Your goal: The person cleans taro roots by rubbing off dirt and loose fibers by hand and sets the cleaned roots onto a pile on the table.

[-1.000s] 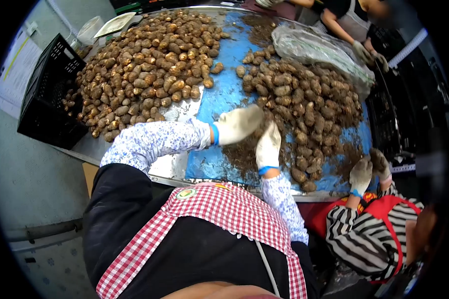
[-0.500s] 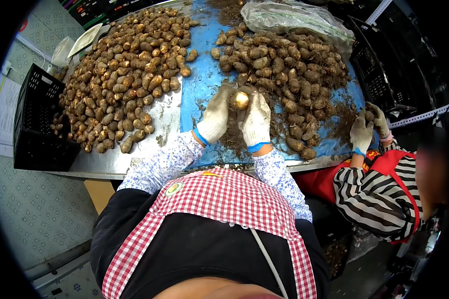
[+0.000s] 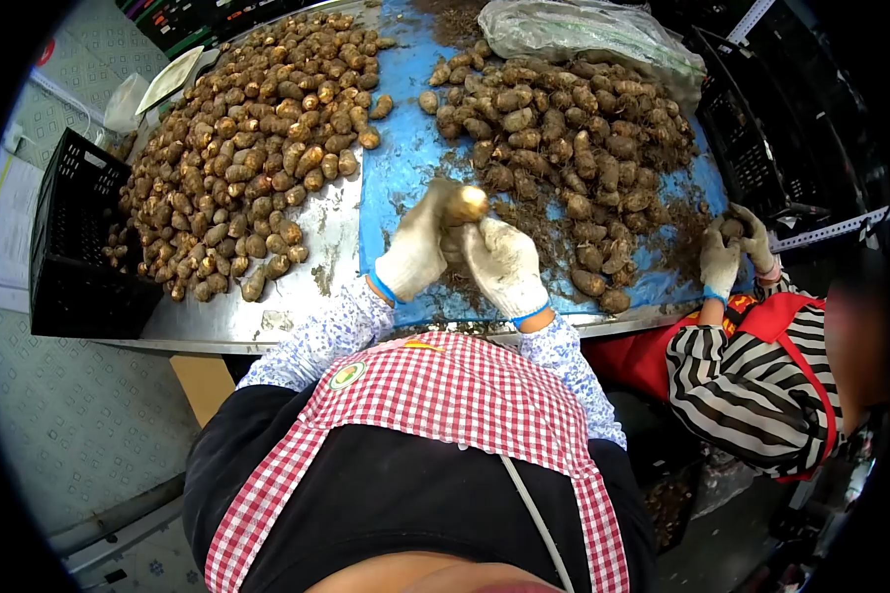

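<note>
A: What took up the most room?

B: A metal table [image 3: 338, 219], with a blue sheet [image 3: 394, 138] over part of it. The left heap [image 3: 252, 158] of tubers lay mostly on bare metal; the right heap [image 3: 583, 158], shaggier with roots, lay on the sheet.

A: And around those?

B: A co-worker [image 3: 752, 400] in striped sleeves was at the near right corner. A black crate [image 3: 84, 306] stood against the left heap's outer side, and a clear plastic bag [image 3: 588, 38] blocked the back of the right heap.

A: How were the person's hands?

B: The gloved left hand [image 3: 413, 247] pinched one tuber [image 3: 469, 204] above the sheet, its fingers covering part of it. The gloved right hand [image 3: 504, 263] was half curled just below; whether it gripped anything could not be told.

A: Which way did that tuber point?

B: Its pale end faced right, and its long axis seemed to run roughly crosswise.
</note>
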Demonstrator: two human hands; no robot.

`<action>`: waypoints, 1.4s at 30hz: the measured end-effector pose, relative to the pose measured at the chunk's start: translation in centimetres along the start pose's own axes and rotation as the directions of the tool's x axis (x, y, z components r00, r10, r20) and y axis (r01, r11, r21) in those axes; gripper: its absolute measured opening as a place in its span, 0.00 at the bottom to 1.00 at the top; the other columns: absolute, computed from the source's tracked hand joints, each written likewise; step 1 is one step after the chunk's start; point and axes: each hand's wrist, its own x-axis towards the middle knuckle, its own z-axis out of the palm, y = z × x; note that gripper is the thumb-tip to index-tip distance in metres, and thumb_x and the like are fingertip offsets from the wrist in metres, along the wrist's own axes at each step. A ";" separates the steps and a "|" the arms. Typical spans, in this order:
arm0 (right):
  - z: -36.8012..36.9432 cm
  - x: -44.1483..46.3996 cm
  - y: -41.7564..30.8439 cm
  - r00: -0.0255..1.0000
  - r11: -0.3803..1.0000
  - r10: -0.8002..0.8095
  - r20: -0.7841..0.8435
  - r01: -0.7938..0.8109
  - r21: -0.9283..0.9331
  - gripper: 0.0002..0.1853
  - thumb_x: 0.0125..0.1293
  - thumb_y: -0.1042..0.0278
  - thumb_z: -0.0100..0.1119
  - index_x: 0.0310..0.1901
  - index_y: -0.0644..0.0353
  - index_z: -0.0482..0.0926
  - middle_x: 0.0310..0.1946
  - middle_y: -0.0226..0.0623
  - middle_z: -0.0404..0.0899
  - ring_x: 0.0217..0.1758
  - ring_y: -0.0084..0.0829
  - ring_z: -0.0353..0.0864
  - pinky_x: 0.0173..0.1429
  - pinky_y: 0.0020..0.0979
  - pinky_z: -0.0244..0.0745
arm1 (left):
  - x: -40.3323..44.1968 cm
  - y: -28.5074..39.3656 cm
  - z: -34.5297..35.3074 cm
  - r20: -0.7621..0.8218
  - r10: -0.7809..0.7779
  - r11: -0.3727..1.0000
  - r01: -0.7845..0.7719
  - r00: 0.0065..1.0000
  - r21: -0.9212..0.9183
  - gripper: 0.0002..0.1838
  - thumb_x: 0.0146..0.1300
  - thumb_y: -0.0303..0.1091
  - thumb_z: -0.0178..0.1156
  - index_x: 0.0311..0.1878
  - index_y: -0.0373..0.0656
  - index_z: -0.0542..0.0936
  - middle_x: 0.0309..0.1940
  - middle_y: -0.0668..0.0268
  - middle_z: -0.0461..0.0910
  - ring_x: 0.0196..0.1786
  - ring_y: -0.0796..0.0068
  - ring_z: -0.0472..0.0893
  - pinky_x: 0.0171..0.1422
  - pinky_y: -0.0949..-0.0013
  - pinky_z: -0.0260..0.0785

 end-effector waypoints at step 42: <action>-1.5 -0.7 2.1 0.974 0.783 0.221 0.043 -0.204 0.588 0.25 0.62 0.74 0.67 0.61 0.62 0.71 0.57 0.42 0.76 0.59 0.34 0.78 0.64 0.32 0.75 | 2.4 1.2 -2.6 0.527 0.104 0.955 -0.233 0.844 0.185 0.19 0.73 0.33 0.49 0.62 0.33 0.71 0.50 0.51 0.79 0.44 0.72 0.82 0.43 0.72 0.80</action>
